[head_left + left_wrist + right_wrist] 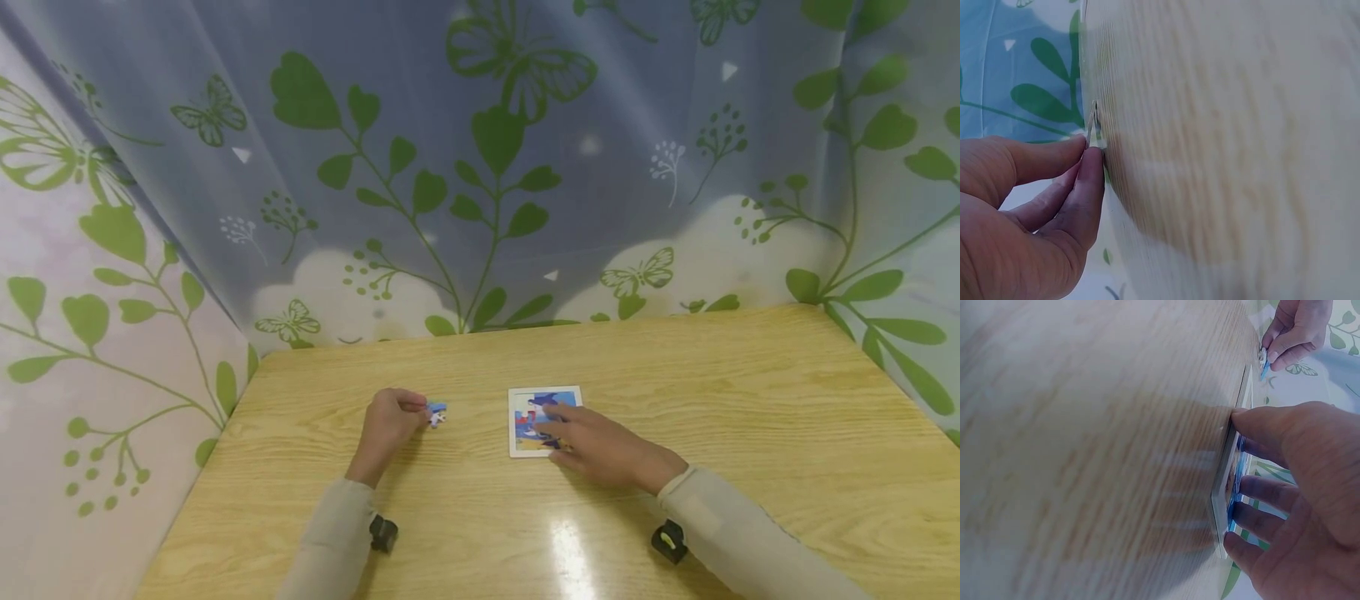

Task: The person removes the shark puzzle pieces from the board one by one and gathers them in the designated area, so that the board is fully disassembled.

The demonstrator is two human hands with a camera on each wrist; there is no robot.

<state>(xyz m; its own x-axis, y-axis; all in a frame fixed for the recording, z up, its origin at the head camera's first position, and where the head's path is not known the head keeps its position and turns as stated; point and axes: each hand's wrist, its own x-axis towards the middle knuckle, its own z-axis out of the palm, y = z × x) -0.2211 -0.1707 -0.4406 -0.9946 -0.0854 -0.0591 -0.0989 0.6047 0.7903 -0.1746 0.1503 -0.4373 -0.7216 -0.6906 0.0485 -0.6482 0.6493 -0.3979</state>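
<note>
In the head view my left hand [388, 427] pinches a small blue and white jigsaw piece [438, 414] between thumb and fingers. The left wrist view shows that piece edge-on as a thin sliver [1092, 119], close over the table. To its right lies a square jigsaw puzzle with a white frame [513, 433] and a blue sea picture, partly filled; a pale gap shows at its upper left. My right hand [600, 447] rests over the puzzle's right side, hiding part of it. Its fingertips touch the picture, and the thumb [1260, 422] lies at the frame's edge.
A light wood table [465, 517] carries everything. Behind it hangs a curtain [420, 275] with green leaves and butterflies, and a similar patterned cloth [112, 350] stands at the left. Black wrist cameras [383, 533] hang by both sleeves.
</note>
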